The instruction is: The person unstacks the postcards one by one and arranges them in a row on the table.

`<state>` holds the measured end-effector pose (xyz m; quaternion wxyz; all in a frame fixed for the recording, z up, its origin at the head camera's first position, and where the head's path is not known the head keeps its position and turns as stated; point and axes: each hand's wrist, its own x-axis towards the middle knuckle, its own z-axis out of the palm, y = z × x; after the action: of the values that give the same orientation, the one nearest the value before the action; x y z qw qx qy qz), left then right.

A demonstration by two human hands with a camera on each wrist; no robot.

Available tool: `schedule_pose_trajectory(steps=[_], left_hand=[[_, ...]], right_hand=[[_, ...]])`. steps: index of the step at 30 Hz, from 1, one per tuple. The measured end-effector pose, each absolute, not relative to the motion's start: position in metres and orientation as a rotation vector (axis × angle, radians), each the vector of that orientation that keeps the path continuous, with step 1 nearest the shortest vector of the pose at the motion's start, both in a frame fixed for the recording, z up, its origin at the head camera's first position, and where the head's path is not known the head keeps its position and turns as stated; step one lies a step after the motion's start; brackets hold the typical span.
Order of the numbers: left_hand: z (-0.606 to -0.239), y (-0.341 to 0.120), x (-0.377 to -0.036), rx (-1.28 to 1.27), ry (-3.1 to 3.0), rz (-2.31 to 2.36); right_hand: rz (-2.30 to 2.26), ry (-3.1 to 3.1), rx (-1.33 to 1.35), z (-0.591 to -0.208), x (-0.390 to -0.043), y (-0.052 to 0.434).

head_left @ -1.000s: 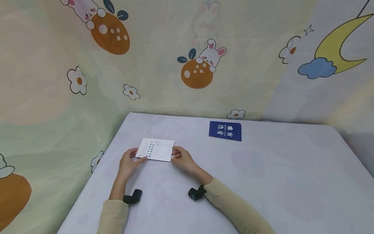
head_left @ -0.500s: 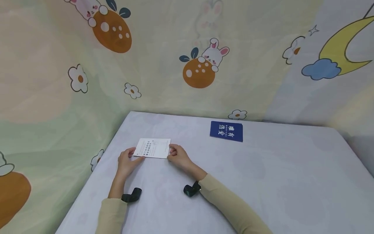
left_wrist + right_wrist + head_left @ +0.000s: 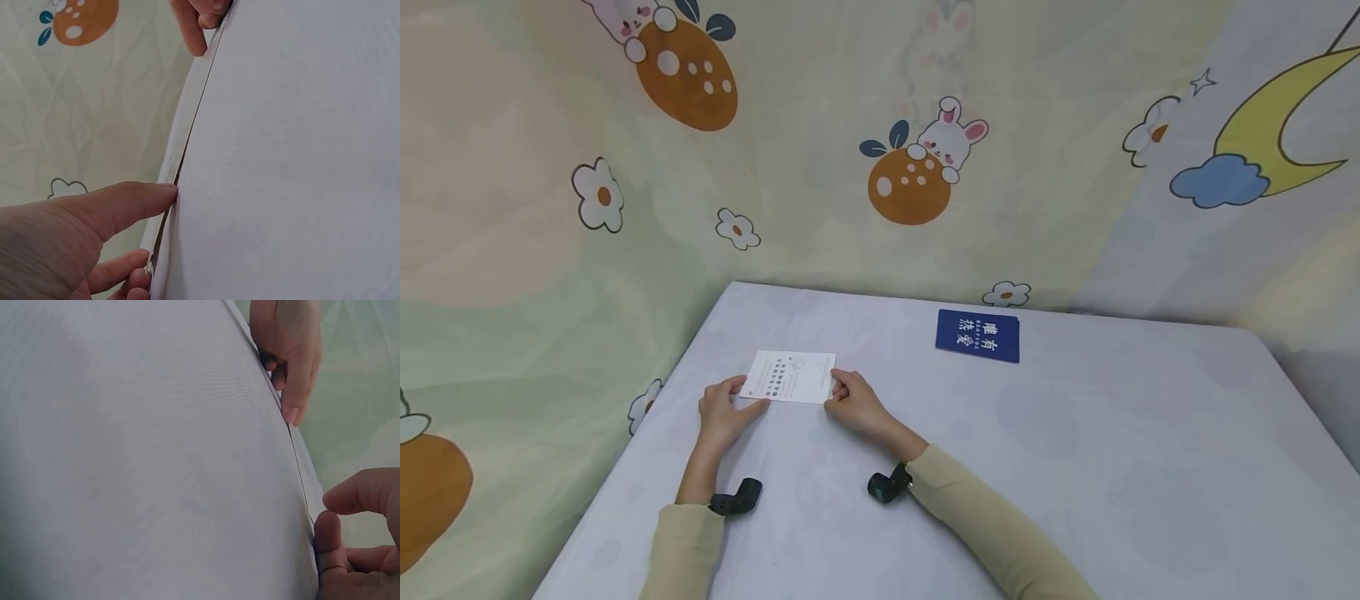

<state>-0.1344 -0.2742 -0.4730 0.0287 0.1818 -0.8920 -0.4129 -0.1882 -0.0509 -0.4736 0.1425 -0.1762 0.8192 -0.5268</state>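
A white card with printed lines lies near the table's left side, held at both short ends. My left hand pinches its left end, thumb on the near corner. My right hand pinches its right end with curled fingers. In the left wrist view the card shows edge-on, my left thumb pressed against it and fingers underneath. The right wrist view has the card edge between my right thumb and forefinger, with the left hand at the far end.
A dark blue booklet with white characters lies flat toward the back of the pale table. Cartoon-printed fabric walls close in the back and left. Black wrist cameras sit on both forearms.
Both hands have carried the card slightly left and farther from me, and it now lies lower and flatter. The blue booklet has stayed put.
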Motion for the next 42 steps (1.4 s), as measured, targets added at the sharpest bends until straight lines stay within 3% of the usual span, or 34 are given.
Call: schedule_pose_trajectory(steps=[27,42], left_hand=[[-0.462,-0.265,-0.133,0.631,-2.651,-1.330],[-0.446,-0.228,-0.137,0.388,-2.462,-1.349]], right_hand=[[-1.556,2.368,-0.506,-0.474,-0.176,-0.040],[-1.500,2.311,-0.618,-0.471,-0.178,-0.012]])
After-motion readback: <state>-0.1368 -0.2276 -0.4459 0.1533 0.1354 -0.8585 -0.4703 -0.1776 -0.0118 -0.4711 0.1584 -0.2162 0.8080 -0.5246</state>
